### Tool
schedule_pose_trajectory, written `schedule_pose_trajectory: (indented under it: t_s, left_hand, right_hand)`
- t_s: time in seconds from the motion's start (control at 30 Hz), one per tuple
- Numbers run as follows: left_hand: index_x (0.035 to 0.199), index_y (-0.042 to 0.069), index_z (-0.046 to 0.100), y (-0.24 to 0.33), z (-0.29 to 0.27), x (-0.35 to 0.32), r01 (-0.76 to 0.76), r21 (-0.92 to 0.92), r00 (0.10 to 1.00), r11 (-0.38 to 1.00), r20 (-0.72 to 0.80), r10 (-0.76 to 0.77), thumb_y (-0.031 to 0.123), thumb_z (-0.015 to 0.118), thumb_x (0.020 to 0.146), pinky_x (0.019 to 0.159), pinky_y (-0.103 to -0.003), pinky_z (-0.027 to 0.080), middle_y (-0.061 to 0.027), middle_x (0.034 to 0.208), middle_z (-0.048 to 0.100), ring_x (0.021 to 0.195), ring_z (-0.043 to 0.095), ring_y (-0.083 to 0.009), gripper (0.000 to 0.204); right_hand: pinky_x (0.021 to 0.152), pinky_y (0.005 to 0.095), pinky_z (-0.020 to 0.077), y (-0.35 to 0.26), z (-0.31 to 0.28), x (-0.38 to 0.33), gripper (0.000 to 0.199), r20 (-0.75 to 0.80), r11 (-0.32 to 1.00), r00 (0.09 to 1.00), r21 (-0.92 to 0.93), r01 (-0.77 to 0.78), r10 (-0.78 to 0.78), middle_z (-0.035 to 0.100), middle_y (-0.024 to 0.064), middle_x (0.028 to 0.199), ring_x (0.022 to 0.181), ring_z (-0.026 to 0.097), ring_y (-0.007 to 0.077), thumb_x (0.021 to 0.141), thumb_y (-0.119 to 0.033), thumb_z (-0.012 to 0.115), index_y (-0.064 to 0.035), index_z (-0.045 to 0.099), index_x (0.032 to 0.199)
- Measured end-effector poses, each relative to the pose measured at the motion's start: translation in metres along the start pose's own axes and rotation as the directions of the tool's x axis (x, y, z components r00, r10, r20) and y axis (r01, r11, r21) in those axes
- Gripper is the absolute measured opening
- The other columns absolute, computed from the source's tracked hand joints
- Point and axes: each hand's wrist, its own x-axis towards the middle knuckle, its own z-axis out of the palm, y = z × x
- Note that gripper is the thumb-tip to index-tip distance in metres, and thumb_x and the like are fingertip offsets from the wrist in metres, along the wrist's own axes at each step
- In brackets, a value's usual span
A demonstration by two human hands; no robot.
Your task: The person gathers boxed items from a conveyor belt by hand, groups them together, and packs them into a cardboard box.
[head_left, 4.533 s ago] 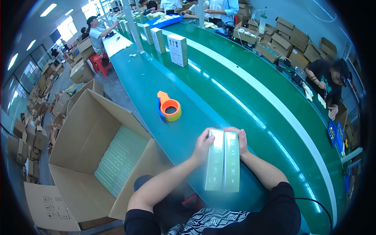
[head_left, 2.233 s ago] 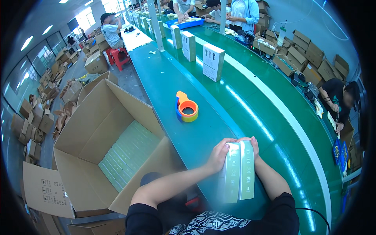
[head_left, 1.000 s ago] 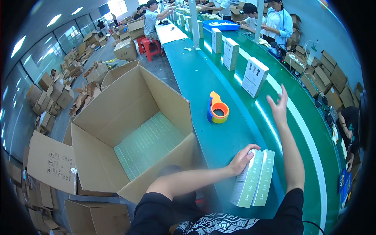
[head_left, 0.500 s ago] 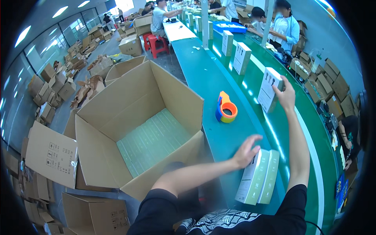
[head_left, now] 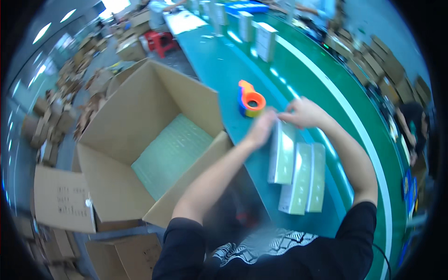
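A long pale green box (head_left: 281,156) lies flat on the green conveyor belt (head_left: 224,65). My left hand (head_left: 262,127) and my right hand (head_left: 304,112) both grip its far end. Just right of it, two more pale green boxes (head_left: 305,179) lie side by side and touch it. An orange tape dispenser (head_left: 251,99) stands on the belt just beyond my hands.
A large open cardboard carton (head_left: 140,140) stands left of the belt, with a layer of pale green boxes (head_left: 171,154) at its bottom. White boxes (head_left: 266,41) stand upright farther up the belt. A person (head_left: 413,128) sits at the right, and cartons are stacked around.
My right hand took an upright box from farther up the belt and brought it down beside the two lying boxes. My left hand moved from those boxes to its far end.
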Motion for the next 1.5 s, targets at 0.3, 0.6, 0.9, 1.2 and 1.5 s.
schedule_pose_trajectory:
  t_s: [0.3, 0.6, 0.9, 1.2, 1.5]
  left_hand:
    - [0.127, -0.001, 0.053, -0.006, 0.036, -0.024, 0.158, 0.282, 0.969, 0.946, 0.141, -0.204, 0.041, 0.04, 0.102, 0.095, -0.033, 0.044, -0.0157, 0.114, 0.062, 0.108, 0.057, -0.0206, 0.05]
    - [0.105, -0.002, 0.068, -0.018, 0.034, -0.024, -0.001, -0.035, 0.98, 0.999, 0.199, 0.008, 0.039, 0.037, 0.102, 0.085, -0.033, 0.049, -0.017, 0.096, 0.071, 0.091, 0.068, -0.0261, 0.052]
    - [0.102, -0.003, 0.071, -0.021, 0.028, -0.029, 0.04, 0.108, 0.911, 0.993, 0.404, -0.08, 0.036, 0.038, 0.101, 0.076, -0.035, 0.053, -0.0189, 0.09, 0.072, 0.083, 0.071, -0.0299, 0.051]
    - [0.101, -0.004, 0.072, -0.012, 0.024, -0.029, 0.016, -0.047, 0.939, 0.999, 0.345, 0.001, 0.042, 0.039, 0.101, 0.08, -0.035, 0.054, -0.018, 0.091, 0.073, 0.084, 0.071, -0.0276, 0.056]
    - [0.101, -0.006, 0.07, -0.021, 0.029, -0.026, -0.091, 0.002, 0.907, 0.996, 0.412, 0.082, 0.053, 0.031, 0.101, 0.082, -0.035, 0.053, -0.0198, 0.093, 0.071, 0.088, 0.069, -0.0294, 0.07]
  right_hand:
    - [0.079, 0.037, 0.0543, 0.108, -0.033, 0.116, 0.04, -0.468, 0.964, 0.882, 0.253, 0.078, 0.052, 0.069, 0.018, 0.096, 0.087, 0.068, 0.0249, 0.087, -0.036, 0.063, -0.0032, 0.069, 0.108]
    - [0.111, 0.0456, 0.0359, 0.153, -0.038, 0.238, 0.083, -0.812, 0.949, 0.509, 0.312, -0.037, 0.287, 0.043, 0.0303, 0.143, 0.136, 0.041, 0.0416, 0.083, -0.055, 0.067, -0.0145, 0.038, 0.149]
    - [0.111, 0.0455, 0.0359, 0.141, -0.023, 0.288, 0.079, -0.63, 0.984, 0.758, 0.154, -0.095, 0.172, 0.042, 0.0292, 0.145, 0.137, 0.039, 0.04, 0.085, -0.059, 0.063, -0.0147, 0.042, 0.148]
    - [0.104, 0.0498, 0.0424, 0.1, -0.024, 0.286, 0.077, -0.818, 0.972, 0.527, 0.217, -0.087, 0.23, 0.039, 0.0246, 0.146, 0.128, 0.046, 0.0445, 0.081, -0.048, 0.07, -0.0205, 0.039, 0.147]
    - [0.099, 0.0492, 0.046, 0.108, -0.038, 0.264, 0.086, -0.806, 0.962, 0.552, 0.076, -0.262, 0.214, 0.042, 0.0247, 0.144, 0.127, 0.048, 0.0451, 0.077, -0.053, 0.075, -0.0274, 0.035, 0.149]
